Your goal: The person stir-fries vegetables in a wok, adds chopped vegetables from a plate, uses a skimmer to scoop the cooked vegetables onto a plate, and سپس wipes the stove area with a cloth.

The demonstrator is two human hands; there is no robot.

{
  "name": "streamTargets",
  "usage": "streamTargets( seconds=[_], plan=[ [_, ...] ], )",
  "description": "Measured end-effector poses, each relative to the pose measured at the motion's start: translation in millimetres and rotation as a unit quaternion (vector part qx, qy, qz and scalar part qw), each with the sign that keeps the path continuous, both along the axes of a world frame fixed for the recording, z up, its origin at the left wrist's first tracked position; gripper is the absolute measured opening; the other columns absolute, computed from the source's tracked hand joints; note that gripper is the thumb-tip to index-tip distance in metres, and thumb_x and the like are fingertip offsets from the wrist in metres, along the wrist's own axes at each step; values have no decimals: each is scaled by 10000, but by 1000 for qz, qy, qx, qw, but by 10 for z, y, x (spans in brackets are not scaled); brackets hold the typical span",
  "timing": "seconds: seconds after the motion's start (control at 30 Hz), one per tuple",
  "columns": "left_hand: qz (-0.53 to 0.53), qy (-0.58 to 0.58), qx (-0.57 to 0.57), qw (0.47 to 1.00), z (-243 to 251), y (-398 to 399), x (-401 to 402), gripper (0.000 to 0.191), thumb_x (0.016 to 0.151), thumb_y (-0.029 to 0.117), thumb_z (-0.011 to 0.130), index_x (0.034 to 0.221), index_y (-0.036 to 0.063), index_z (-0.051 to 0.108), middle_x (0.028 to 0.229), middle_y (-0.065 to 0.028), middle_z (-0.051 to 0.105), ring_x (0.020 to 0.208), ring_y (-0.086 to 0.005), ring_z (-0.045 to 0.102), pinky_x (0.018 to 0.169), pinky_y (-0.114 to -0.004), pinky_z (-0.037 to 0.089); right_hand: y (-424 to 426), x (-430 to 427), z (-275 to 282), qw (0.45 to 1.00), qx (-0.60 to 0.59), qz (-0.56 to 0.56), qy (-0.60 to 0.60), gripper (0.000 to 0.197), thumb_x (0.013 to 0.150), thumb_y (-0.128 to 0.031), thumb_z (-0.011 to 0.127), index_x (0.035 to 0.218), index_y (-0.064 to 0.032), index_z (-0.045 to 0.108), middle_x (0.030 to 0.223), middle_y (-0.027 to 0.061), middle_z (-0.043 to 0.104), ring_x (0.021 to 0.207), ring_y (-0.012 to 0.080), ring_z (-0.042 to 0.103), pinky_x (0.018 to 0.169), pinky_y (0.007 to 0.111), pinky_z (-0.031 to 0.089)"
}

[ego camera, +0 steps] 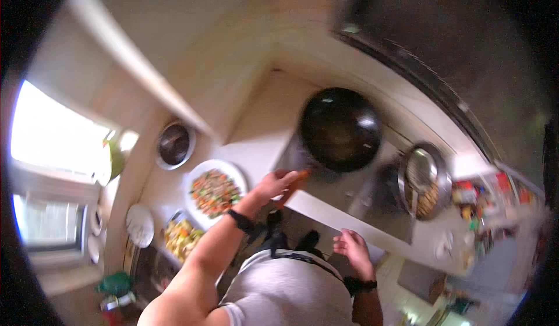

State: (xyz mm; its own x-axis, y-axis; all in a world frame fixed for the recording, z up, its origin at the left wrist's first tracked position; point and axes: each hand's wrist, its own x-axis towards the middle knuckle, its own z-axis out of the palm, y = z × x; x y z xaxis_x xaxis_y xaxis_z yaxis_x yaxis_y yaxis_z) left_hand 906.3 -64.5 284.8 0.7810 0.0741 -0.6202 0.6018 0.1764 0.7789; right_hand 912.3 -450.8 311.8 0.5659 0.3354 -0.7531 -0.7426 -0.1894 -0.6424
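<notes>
My left hand [275, 186] is closed around an orange-brown handle [291, 191] at the near-left side of a large black wok [340, 129]. Blur hides exactly how the handle joins the wok. The wok sits on the stove [338, 186] and has a dark, shiny inside; a little liquid seems to lie at its bottom. Nothing is in my right hand [353, 248], which hangs in front of the counter edge with its fingers loosely bent and apart.
Left of me stand a white plate of diced mixed food [215, 193], a dish of chopped vegetables [181, 236] and a dark-filled bowl [175, 145]. To the right, a metal pan [424, 182] holds a strainer and yellowish food. A range hood [436, 64] overhangs the stove.
</notes>
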Motion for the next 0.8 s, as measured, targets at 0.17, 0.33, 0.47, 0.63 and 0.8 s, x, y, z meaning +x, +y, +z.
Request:
streamTargets(
  seconds=[0.17, 0.33, 0.47, 0.63, 0.8],
  plan=[
    [233, -107, 365, 895, -37, 698, -636, 355, 1040, 284, 619, 1211, -23, 668, 1059, -198, 755, 945, -264, 751, 815, -410, 591, 554, 109, -185, 996, 40, 78, 7, 366, 1107, -261, 545, 1368, -4, 548, 1108, 139, 713, 881, 201, 711, 780, 359, 623],
    [300, 2, 602, 740, -323, 1625, -1922, 181, 950, 120, 588, 1069, 44, 702, 1019, -216, 707, 977, -427, 665, 870, -524, 533, 1036, 209, -402, 980, 24, 193, 38, 398, 1105, -199, 538, 1435, 21, 501, 1117, 135, 713, 876, 192, 716, 767, 338, 625],
    [310, 135, 611, 716, -489, 1937, -2593, 238, 971, 150, 583, 1138, 43, 715, 1085, -209, 734, 1033, -410, 686, 914, -503, 546, 1408, 134, -656, 954, -3, 296, 40, 343, 1099, -175, 547, 1381, 20, 534, 1107, 132, 707, 877, 181, 699, 776, 333, 621],
    [295, 168, 565, 753, -536, 1891, -2755, 268, 973, 161, 596, 1181, 37, 710, 1118, -209, 736, 1069, -392, 692, 935, -485, 550, 1935, -185, -1114, 928, 25, 370, 40, 334, 1108, -155, 522, 1398, 9, 516, 1108, 124, 706, 879, 167, 702, 766, 305, 622],
    [257, 58, 608, 749, -751, 1964, -2553, 307, 976, 126, 575, 1250, 47, 688, 1182, -206, 719, 1084, -383, 685, 943, -469, 555, 2570, -555, -1330, 931, 55, 362, 15, 391, 1111, -159, 510, 1448, 34, 472, 1078, 147, 718, 843, 185, 722, 718, 304, 623]
  ],
)
